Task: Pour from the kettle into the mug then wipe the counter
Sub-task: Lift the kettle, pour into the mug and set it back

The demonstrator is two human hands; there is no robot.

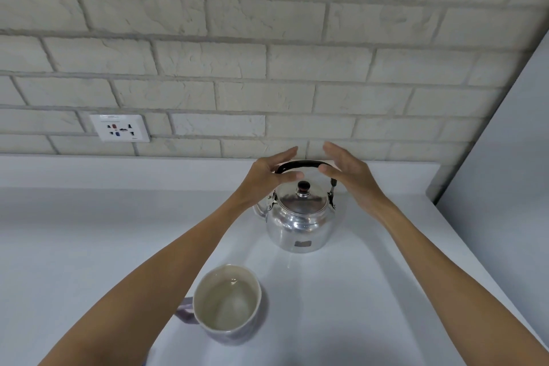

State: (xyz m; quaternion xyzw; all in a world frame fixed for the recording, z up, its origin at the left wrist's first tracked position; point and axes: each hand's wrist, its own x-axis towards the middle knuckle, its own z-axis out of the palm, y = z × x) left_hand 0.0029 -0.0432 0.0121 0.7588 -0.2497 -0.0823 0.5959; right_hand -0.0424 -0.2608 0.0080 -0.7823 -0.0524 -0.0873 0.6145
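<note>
A shiny steel kettle [300, 224] with a black arched handle and a dark lid knob stands upright on the white counter [89, 246], its spout pointing left. My left hand [264, 177] and my right hand [350, 175] hover at the two ends of the handle, fingers spread, holding nothing. A pale mug [227, 303] with a lilac outside and its handle to the left stands nearer to me, under my left forearm. It holds a little clear liquid.
A brick-pattern wall [267, 53] rises behind the counter, with a white power socket [119, 128] at the left. A pale panel [511, 157] closes off the right side, and the counter's right edge runs along it.
</note>
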